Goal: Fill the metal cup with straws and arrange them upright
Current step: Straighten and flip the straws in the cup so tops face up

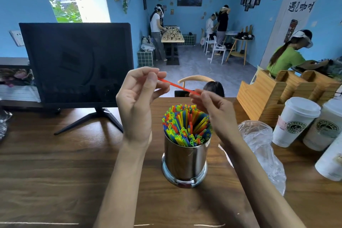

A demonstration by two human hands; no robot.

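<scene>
Metal cup [185,161] upright on wooden table [55,168], near centre, packed with coloured straws [187,126] standing mostly upright, tops fanned a little toward 1 o'clock. Red straw [176,86] held above the cup at 12 o'clock, lying almost level, sloping down from 10 to 4 o'clock. Left hand [137,102] pinching its upper end between thumb and fingertips, other fingers curled. Right hand [216,111] pinching its lower end, fingers curled, wrist just beside the cup rim at 3 o'clock. Clear plastic bag [262,150] crumpled on the table at 3 o'clock of the cup. White lidded paper cups [294,122] beyond it, wooden holder [266,94] at 2 o'clock. Dark monitor [77,61] at 10 o'clock
</scene>
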